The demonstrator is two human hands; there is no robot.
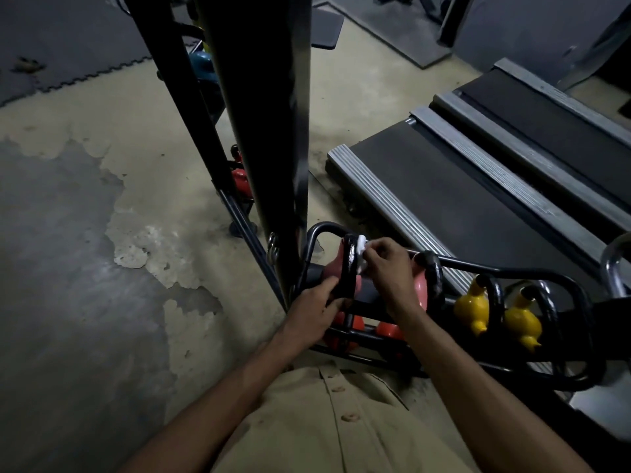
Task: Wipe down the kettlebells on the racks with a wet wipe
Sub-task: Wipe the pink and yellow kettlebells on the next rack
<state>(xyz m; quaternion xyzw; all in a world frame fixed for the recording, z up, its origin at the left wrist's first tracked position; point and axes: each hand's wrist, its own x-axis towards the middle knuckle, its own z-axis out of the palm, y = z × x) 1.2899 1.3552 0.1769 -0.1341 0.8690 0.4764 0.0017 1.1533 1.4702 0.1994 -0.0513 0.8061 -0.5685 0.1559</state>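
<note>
1. A treadmill (426, 199) lies at centre right, with a second treadmill (546, 124) just beside it, further right.
2. Dark interlocking floor mats (68, 39) cover the upper left.
3. A floor with peeling paint (85, 233) fills the left.

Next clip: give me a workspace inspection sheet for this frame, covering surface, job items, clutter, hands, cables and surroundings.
Surface: black tubular rack standing on a concrete floor with peeling paint.
Job's things: pink kettlebell on the upper tier, with the white wet wipe against its black handle. Further along are a second pink kettlebell and yellow kettlebells, with red kettlebells on the tier below.
Clutter: nothing seen.
Hands: left hand grips the pink kettlebell's handle low down; right hand pinches the wet wipe.
Cables: nothing seen.
Surroundings: treadmills beyond the rack, dark foam mats at far left, dim light.
</note>
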